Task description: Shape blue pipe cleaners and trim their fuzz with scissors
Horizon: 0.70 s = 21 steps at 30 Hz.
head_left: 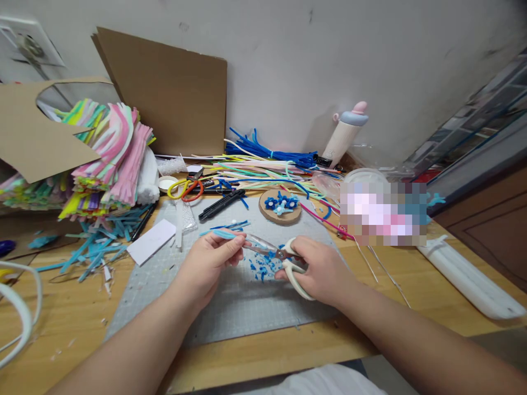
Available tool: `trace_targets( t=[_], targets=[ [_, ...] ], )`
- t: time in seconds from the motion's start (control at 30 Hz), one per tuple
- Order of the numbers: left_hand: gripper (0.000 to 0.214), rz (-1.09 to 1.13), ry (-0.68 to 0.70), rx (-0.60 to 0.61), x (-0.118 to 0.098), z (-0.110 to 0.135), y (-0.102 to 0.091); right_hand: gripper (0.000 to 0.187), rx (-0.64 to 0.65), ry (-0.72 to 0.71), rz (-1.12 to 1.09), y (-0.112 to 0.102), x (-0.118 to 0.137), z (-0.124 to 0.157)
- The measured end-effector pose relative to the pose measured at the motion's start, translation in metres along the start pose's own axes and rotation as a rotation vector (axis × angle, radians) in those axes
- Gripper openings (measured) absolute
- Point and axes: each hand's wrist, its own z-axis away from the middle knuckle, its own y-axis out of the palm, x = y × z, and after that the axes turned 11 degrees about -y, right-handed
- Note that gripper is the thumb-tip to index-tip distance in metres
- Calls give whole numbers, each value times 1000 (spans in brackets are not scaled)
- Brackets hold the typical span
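My left hand pinches a light blue pipe cleaner piece over the grey cutting mat. My right hand grips white-handled scissors, whose blades point left and meet the pipe cleaner at my left fingertips. Blue fuzzy trimmings lie on the mat under the blades. Beyond them sits a round cardboard disc carrying small blue flowers.
A stack of pastel pipe cleaners fills the left side, with loose blue pieces below it. More pipe cleaners, a black utility knife, a white card, cardboard sheets and a bottle stand behind. A white tube lies right.
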Motion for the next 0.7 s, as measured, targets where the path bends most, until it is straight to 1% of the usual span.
trace_targets(
  t=[0.2,0.37,0.57,0.63,0.7],
  targets=[
    [17,73,-69,67,0,1,-1,25,-12,-9,24,1,-2,1],
    [19,104,-98,68,-1,2,-2,24,-5,-16,21,1,-3,1],
    [21,136,-132,30,-3,2,-1,26,6,-1,26,2,-2,2],
    [22,154,-106,-5,-4,2,0,26,10,7,19,2,-2,2],
    [22,160,-42,-40,-6,3,1,26,17,14,11,2,-3,2]
  ],
)
